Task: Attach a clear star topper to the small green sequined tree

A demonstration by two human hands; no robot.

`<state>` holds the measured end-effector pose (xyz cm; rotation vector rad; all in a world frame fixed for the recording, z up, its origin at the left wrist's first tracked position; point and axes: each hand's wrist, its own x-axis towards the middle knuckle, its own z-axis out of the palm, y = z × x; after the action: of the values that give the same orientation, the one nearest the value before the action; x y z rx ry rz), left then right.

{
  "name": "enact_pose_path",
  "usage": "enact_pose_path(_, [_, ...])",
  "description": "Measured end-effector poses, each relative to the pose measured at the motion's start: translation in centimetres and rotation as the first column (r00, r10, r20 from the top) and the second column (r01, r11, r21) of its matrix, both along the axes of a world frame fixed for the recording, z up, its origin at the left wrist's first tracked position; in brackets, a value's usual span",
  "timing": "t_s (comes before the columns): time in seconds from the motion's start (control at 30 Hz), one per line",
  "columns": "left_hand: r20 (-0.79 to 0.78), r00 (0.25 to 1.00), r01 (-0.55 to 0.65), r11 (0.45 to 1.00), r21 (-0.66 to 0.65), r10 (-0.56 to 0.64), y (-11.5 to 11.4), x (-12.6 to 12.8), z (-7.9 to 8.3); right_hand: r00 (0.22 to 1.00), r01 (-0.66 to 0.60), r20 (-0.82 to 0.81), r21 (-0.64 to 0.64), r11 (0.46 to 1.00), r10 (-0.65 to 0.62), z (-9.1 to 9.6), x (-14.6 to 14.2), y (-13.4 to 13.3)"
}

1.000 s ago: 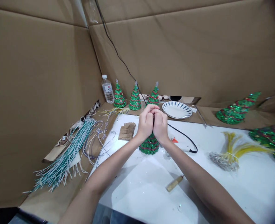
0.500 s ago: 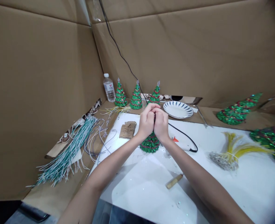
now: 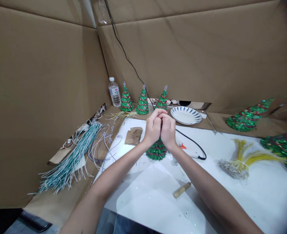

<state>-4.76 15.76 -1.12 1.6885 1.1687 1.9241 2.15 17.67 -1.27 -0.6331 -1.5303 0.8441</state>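
Note:
A small green glittery Christmas tree (image 3: 156,151) with red trim stands upright on the white board. My left hand (image 3: 153,129) and my right hand (image 3: 168,130) are closed together around its upper part, fingers curled and touching at the top. They cover the tip of the tree, so only its lower tiers show. Just right of the tree, partly behind my right forearm, lies a white tool with an orange-red part (image 3: 182,146) and a black cord. A wooden-handled tool (image 3: 181,190) rests nearer to me, beside my right forearm.
Three similar trees (image 3: 142,102) stand at the back near a water bottle (image 3: 114,92) and a striped plate (image 3: 186,110). Left lie green and white wires (image 3: 72,159) and torn cardboard (image 3: 133,136). Right are yellow wires (image 3: 242,162) and two tipped trees (image 3: 247,117). Cardboard walls (image 3: 194,58) enclose the table.

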Motion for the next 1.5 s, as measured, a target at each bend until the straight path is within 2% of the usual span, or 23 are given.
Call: enact_pose_path(1.5, [-0.002,1.000,-0.005,1.000,0.003,0.005,0.33,-0.22,-0.22,1.000,0.003,0.016,0.011,1.000,-0.003,-0.08,0.20,0.24])
